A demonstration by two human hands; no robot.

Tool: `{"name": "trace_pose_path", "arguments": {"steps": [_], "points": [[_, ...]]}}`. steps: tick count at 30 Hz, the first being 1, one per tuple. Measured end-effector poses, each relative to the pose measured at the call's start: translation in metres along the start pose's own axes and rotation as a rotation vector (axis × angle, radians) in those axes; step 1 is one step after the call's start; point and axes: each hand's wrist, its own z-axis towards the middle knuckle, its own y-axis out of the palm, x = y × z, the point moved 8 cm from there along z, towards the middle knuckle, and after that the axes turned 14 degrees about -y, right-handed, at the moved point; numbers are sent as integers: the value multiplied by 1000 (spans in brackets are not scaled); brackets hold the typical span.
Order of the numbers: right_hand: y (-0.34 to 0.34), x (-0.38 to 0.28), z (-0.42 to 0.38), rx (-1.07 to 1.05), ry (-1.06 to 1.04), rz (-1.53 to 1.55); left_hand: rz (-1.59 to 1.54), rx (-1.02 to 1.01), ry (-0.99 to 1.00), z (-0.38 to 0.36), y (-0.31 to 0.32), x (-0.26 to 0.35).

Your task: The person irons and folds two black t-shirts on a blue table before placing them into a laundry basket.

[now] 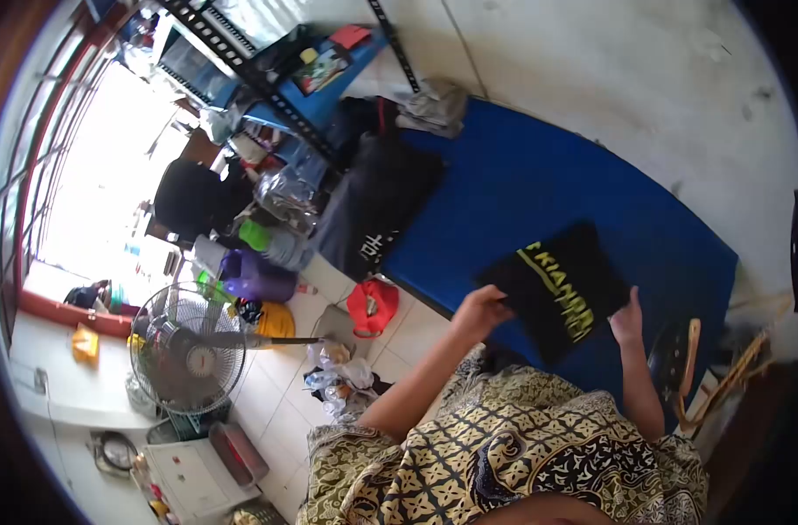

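A black T-shirt (556, 293), folded into a flat square with yellow lettering across it, is held over the blue table surface (513, 184). My left hand (482, 313) pinches its left edge between thumb and fingers. On the opposite edge, my right hand (627, 322) grips near the corner. Patterned batik cloth (504, 429) covers my lap just below the shirt. Farther up the table lies a pile of dark clothing (386, 197) with white print on it.
A standing fan (189, 348) is at the left. Plastic bags (338, 378) and a red item (372, 306) lie on the tiled floor. Metal shelving (259, 79) rises beyond the table's far end. At right are a wooden-handled object (689, 359) and a wall (609, 70).
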Motion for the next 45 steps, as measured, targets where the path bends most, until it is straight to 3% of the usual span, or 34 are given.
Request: {"name": "trace_pose_path", "arguments": {"steps": [2, 4, 6, 9, 10, 14, 15, 16, 17, 18, 20, 21, 23, 24, 26, 30, 35, 37, 42, 45], "points": [[-8, 14, 38, 552, -63, -752, 16, 6, 48, -29, -55, 44], [39, 57, 92, 497, 21, -703, 66, 70, 195, -75, -92, 90], [122, 95, 150, 237, -30, -1092, 82, 151, 378, -130, -99, 135], [201, 153, 235, 34, -122, -1143, 28, 197, 545, -199, -104, 192], [217, 171, 264, 8, -146, -1157, -6, 223, 641, -217, -118, 214], [206, 244, 377, -127, -154, -1280, 163, 194, 627, -229, -192, 281], [206, 253, 387, -115, -146, -1286, 413, 616, 543, -237, -217, 291], [196, 258, 394, -58, -45, -1583, 675, 1026, 432, -251, -237, 306], [186, 256, 395, 22, 64, -1872, 856, 1200, 623, -278, -228, 333], [177, 252, 387, 78, 63, -1871, 1051, 1349, 822, -309, -208, 355], [186, 240, 359, -112, -276, -1985, 988, 1507, 1507, -394, -147, 364], [174, 228, 335, -42, -272, -2001, 895, 1525, 1840, -434, -116, 352], [171, 205, 272, -127, -516, -2142, 783, 1471, 2290, -471, -67, 322], [159, 193, 238, -34, -521, -2169, 771, 1423, 2424, -477, -47, 309], [130, 164, 161, 242, -515, -1929, 798, 1305, 2517, -463, -14, 305], [125, 139, 18, 518, -479, -1884, 925, 930, 2459, -383, 55, 317], [136, 106, -153, 1008, -702, -1760, 1055, 410, 2328, -284, 152, 284], [142, 98, -226, 1230, -799, -1690, 1089, 228, 2263, -250, 194, 253], [129, 65, -426, 1744, -927, -1843, 1145, -65, 2187, -200, 281, 130], [63, 39, -578, 2198, -1070, -1530, 1172, -157, 2178, -184, 325, 33]]}}
